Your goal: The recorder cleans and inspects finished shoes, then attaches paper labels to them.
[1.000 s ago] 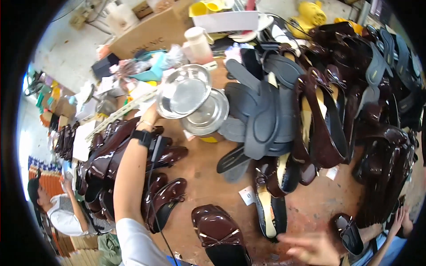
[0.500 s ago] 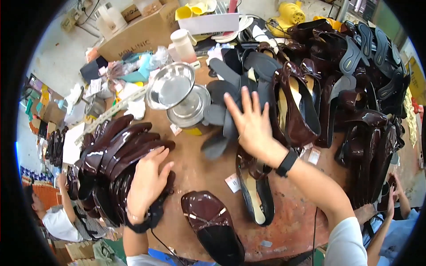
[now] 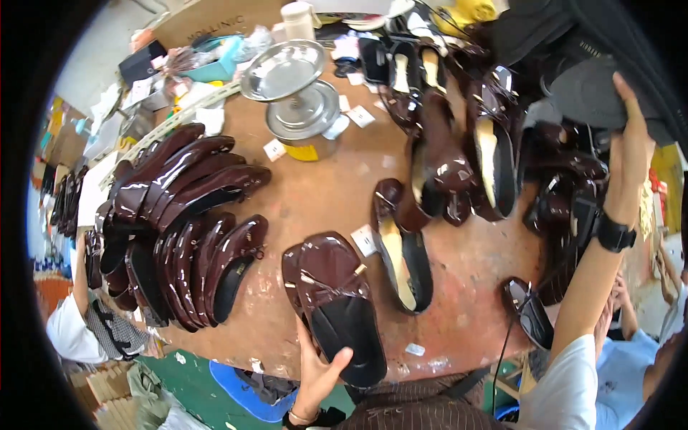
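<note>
My left hand grips the heel end of a glossy burgundy flat shoe at the table's near edge, thumb over its black insole. The shoe has a thin bow with metal tips, and another burgundy toe peeks out beside it. At the upper right my raised right hand is closed on dark grey insoles, which loom large and partly hide the shoes behind. Just right of the left-hand shoe lies a flat shoe with a pale strip inside. A paper tag sits beside it.
Rows of burgundy shoes are heaped at the left. More shoes lie at centre right. A metal pedestal dish stands toward the back, near several loose tags. A thin black cable hangs over the near edge. Other people work at both sides.
My right hand has moved right with the dark insoles from the table's middle, baring shoes and tags there. My left hand has left the left heap and taken hold of the near shoe.
</note>
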